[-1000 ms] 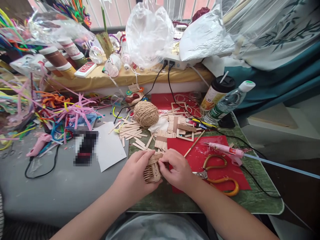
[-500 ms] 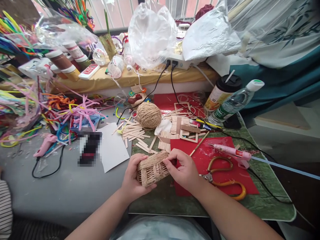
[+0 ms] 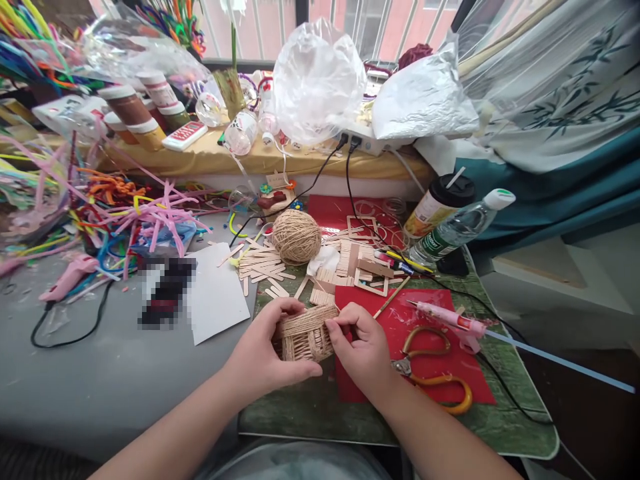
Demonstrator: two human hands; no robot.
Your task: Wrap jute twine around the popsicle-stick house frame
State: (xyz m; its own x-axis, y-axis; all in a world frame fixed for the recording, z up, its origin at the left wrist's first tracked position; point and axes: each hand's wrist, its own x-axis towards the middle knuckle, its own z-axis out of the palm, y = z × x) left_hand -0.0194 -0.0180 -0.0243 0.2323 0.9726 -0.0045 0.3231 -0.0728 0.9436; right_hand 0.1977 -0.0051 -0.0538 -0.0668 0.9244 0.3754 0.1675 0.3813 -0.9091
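Observation:
A small box-like piece wrapped in woven jute twine (image 3: 307, 333) is held above the front of the green board. My left hand (image 3: 270, 350) grips it from the left, thumb along its lower edge and fingers behind. At its right end my right hand (image 3: 357, 337) is closed in a pinch at the twine; the strand between its fingertips is mostly hidden. Beyond the hands sits a ball of jute twine (image 3: 297, 237) among craft sticks (image 3: 265, 261). Scissors with orange handles (image 3: 433, 367) lie on a red sheet (image 3: 370, 380) right of my right hand.
A pink glue gun (image 3: 450, 317) with a long glue stick lies on the right, near a water bottle (image 3: 453, 230) and a lidded cup (image 3: 435, 207). Another pink glue gun (image 3: 70, 277) and pipe cleaners (image 3: 163, 217) are at left, beside white card (image 3: 217, 293). Black cables cross the table.
The view has shifted slightly. My left thumb has moved from under the piece to lie along its front lower edge. My right hand still pinches at the right end.

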